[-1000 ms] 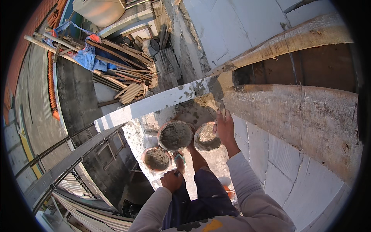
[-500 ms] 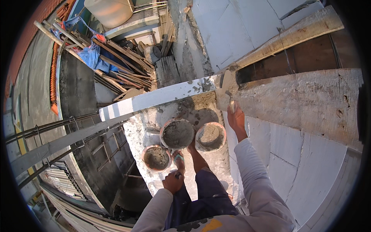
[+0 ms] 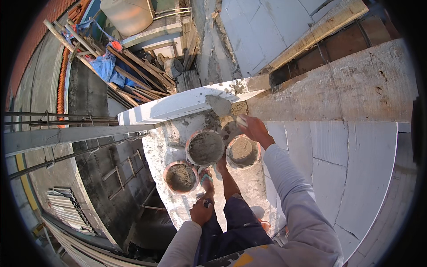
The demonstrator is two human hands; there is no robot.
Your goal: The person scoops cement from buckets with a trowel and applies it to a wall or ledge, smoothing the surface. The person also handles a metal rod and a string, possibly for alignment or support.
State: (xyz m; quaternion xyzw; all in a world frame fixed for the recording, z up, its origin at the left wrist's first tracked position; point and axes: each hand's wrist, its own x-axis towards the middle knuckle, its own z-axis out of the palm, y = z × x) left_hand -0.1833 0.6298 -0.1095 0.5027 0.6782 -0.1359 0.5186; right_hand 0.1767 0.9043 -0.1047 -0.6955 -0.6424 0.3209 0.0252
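Note:
My right hand (image 3: 255, 131) is closed round the pale handle of a trowel (image 3: 219, 106). The trowel's grey, mortar-smeared blade lies against or just over the near edge of a long white block (image 3: 164, 106); contact is hard to tell. My left hand (image 3: 201, 212) stays low by my leg, closed round a small dark thing mostly hidden by the fingers. Between the block and my feet stand three round tubs of grey mortar: a middle tub (image 3: 205, 147), a right tub (image 3: 243, 152) and a left tub (image 3: 180, 177).
I stand on a narrow mortar-spattered platform (image 3: 158, 167). At its left are a drop, steel rebar (image 3: 66, 167) and a grey beam (image 3: 75, 137). A rough plank (image 3: 338, 89) and white block wall (image 3: 329, 160) stand on the right. Scrap timber (image 3: 142, 73) lies beyond the block.
My right hand has brought the trowel leftward from the block's right end, by the plank, to its near side. My left hand keeps nearly the same place. The whole view has tilted slightly.

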